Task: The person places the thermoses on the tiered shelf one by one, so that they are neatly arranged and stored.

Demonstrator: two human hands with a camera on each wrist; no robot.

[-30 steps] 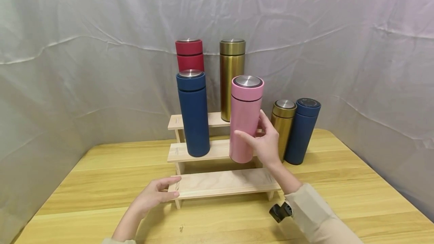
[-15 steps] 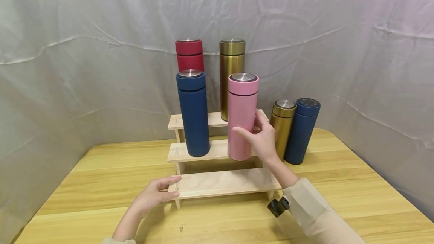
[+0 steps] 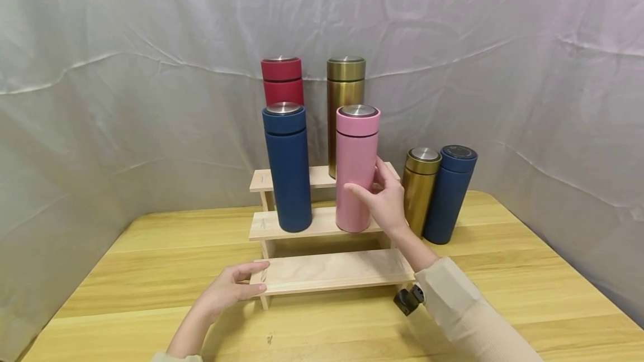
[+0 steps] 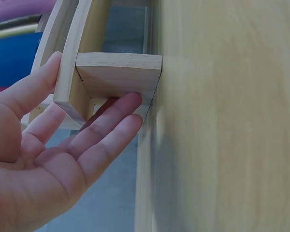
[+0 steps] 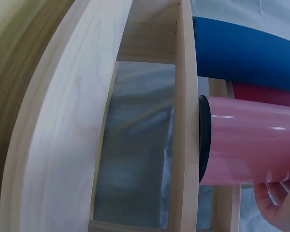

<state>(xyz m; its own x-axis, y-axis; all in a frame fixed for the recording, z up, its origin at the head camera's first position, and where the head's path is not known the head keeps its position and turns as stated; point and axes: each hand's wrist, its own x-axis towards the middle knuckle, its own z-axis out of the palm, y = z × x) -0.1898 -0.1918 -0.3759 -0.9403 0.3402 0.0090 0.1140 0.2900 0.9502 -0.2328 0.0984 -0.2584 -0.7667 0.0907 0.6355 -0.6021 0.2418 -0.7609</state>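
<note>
My right hand [image 3: 384, 200] grips a pink thermos bottle [image 3: 356, 172] from its right side, thumb across the front. The bottle is upright at the middle step of a three-tier wooden stand [image 3: 332, 272]; in the right wrist view its dark base [image 5: 204, 140] meets the board's edge. My left hand [image 3: 231, 288] holds the left end of the lowest step; in the left wrist view its fingers [image 4: 106, 128] reach under the board by the leg. Left of the pink one, a blue thermos bottle [image 3: 288, 177] stands on the same step.
On the top step stand a red thermos [image 3: 282, 80], partly hidden, and a tall gold thermos [image 3: 345, 94]. A shorter gold thermos [image 3: 421, 189] and another blue thermos [image 3: 449, 194] stand on the table [image 3: 166, 272], right of the stand. Grey cloth [image 3: 201, 116] hangs behind.
The right hand has brought the pink thermos left and slightly back, straightening it, until its base is at the middle step. The left hand stays at the stand's end.
</note>
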